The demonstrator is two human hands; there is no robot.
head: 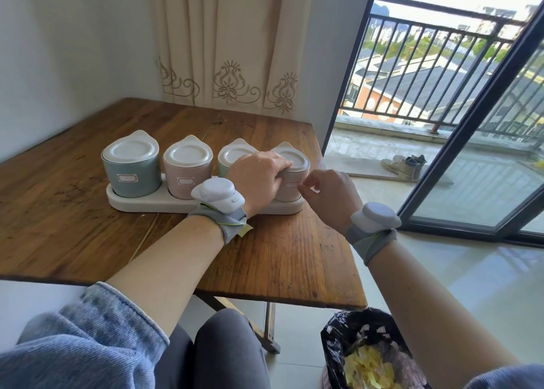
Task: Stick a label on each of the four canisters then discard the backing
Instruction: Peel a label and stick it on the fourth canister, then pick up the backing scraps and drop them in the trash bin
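Four lidded canisters stand in a row on a white tray (132,204). The blue-green canister (131,168) at the left and the pink canister (187,172) beside it each carry a label on the front. My left hand (259,179) hides most of the third canister (232,156) and grips the rightmost canister (294,168) by its top and side. A label (291,185) sits on the front of that canister. My right hand (329,196) hovers just right of it, fingers curled in a pinch by the label's edge. A yellowish backing strip (245,230) peeks out under my left wrist.
The wooden table (88,235) ends close to my knees and at the right. A black-lined bin (371,356) with paper scraps stands on the floor under my right arm. A curtain hangs behind; an open sliding door leads to a balcony with shoes.
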